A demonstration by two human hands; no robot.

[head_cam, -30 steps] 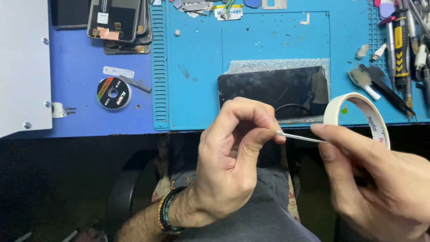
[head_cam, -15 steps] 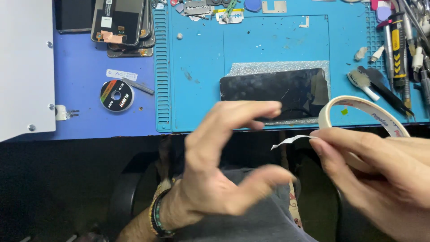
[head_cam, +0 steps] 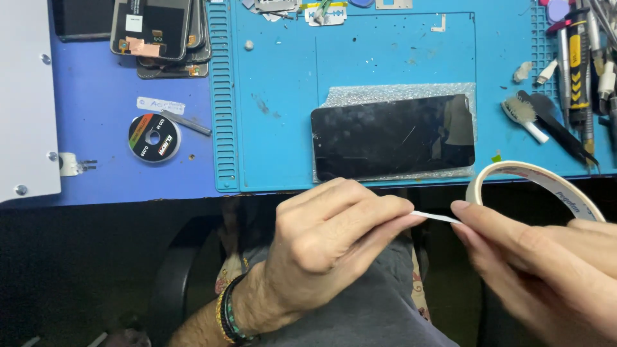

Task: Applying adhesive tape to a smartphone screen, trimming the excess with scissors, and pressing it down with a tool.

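Observation:
My right hand (head_cam: 546, 266) holds a thin white roll of tape (head_cam: 540, 177) just below the table's front edge. A short white strip of the tape's free end (head_cam: 436, 217) stretches left from the roll. My left hand (head_cam: 334, 238) pinches that strip between thumb and fingertips. Above both hands, a black phone screen (head_cam: 392, 136) lies flat on a silvery foam sheet (head_cam: 385, 93) on the turquoise work mat (head_cam: 276, 96).
Several tools, a small brush (head_cam: 524, 115) and tweezers (head_cam: 562, 128) lie at the mat's right side. On the blue table to the left are a small round spool (head_cam: 153, 137), a stack of phone parts (head_cam: 160, 32) and a white panel (head_cam: 22, 96). My lap is below.
My left hand had let go and spread its fingers half a second ago; now it has closed again on the tape's free end. The roll has stayed in my right hand.

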